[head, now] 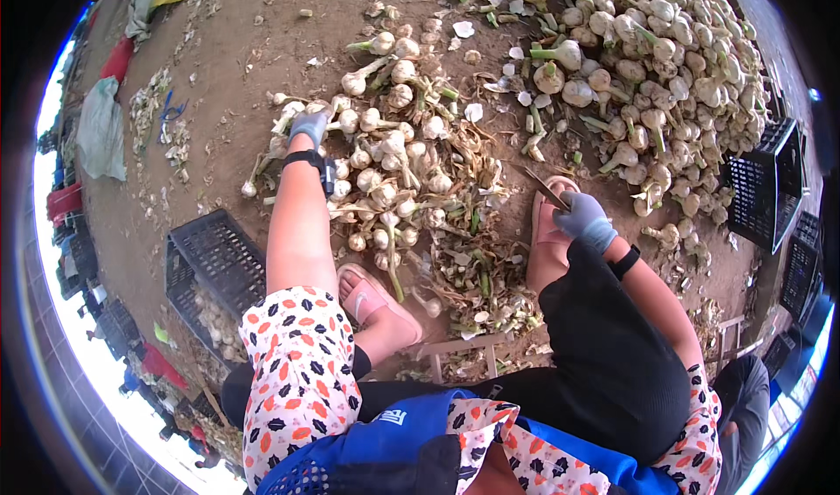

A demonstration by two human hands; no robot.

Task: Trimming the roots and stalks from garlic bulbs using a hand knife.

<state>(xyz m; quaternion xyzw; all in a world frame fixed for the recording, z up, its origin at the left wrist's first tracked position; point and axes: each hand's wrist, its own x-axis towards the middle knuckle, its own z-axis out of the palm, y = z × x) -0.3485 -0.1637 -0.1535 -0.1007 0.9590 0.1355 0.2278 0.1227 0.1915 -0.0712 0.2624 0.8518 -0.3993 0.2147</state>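
My left hand (308, 128), in a grey-blue glove, reaches to the left side of a loose pile of garlic bulbs (384, 160). Its fingers are among bulbs and stems there; whether they grip one is hidden. In my gloved right hand (584, 219) is a knife (545, 187), its narrow blade pointing up and left above my pink sandal (552, 216). The bulbs lie between my feet with stems still on many of them. Dry leaves and cut stem pieces (482, 259) cover the ground on the pile's right and near sides.
A large heap of garlic (656, 82) rises at the upper right, with a black plastic crate (764, 183) against its edge. Another black crate (220, 265) at my left has garlic inside. A person's leg in dark trousers (741, 396) shows at lower right.
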